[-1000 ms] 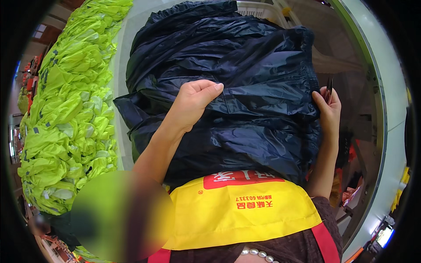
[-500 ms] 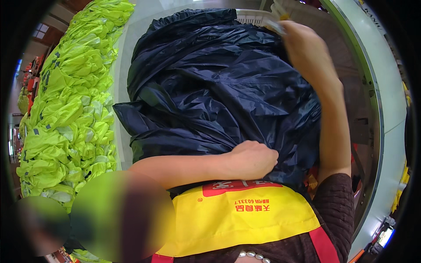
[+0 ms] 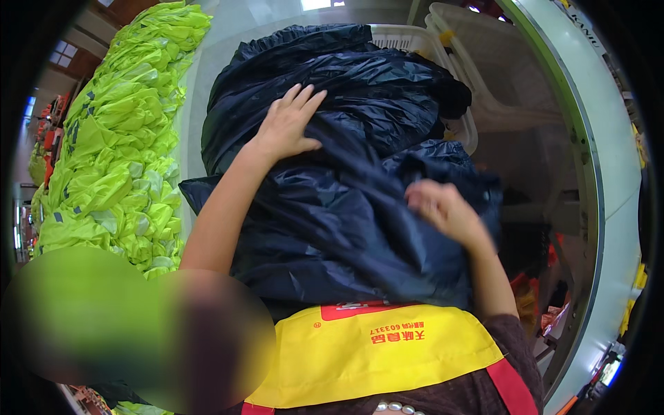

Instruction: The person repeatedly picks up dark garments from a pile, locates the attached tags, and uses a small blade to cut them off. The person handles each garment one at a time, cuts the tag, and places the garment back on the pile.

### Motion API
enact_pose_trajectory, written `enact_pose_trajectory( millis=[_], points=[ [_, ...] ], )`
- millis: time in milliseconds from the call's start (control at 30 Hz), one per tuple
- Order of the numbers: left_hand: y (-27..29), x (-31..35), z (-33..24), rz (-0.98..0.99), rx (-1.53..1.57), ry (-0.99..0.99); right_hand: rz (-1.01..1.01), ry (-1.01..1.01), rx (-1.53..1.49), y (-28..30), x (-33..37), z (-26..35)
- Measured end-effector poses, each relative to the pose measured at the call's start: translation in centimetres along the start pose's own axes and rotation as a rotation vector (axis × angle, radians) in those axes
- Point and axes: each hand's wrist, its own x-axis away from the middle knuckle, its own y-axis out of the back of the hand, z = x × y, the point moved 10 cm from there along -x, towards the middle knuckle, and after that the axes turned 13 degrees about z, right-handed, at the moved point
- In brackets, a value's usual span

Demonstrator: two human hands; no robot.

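A heap of shiny, dark navy thin cloth (image 3: 332, 200) with crumpled folds covers the table in front of me. At its far edge runs a gathered, elastic-looking rim. My left hand (image 3: 287, 124) rests on the far left part of the cloth, fingers spread, palm down. Lower and to the right, my right hand (image 3: 448, 213) is over the cloth with bent fingers. Motion smears its fingertips, so whether they pinch the cloth cannot be made out. The cloth between the hands is blurred too.
A long pile of neon yellow-green garments (image 3: 117, 152) lies along the left. Behind the cloth stands a white plastic basket (image 3: 422, 38), with another pale translucent bin (image 3: 484, 62) beside it. A metal table edge (image 3: 588, 159) curves down the right.
My right hand has come from the far right corner back toward me, and the cloth's right side has been drawn nearer. My left hand has moved forward and opened onto the cloth.
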Motion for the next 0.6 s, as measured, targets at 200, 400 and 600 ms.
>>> enact_pose_trajectory(
  millis=[200, 400, 600],
  points=[
    [-10.1, 4.0, 3.3, 0.36, 0.128, -0.005, 0.24, -0.362, -0.316, -1.3, 7.1, -1.1],
    [-9.0, 13.6, -3.8, 0.825, 0.358, -0.018, 0.256, -0.376, 0.149, 4.9, 5.5, -4.6],
    [-11.2, 12.8, -3.2, 1.276, 0.775, 0.207, -0.116, -0.044, 0.139, 7.2, -7.6, -2.8]
  ],
)
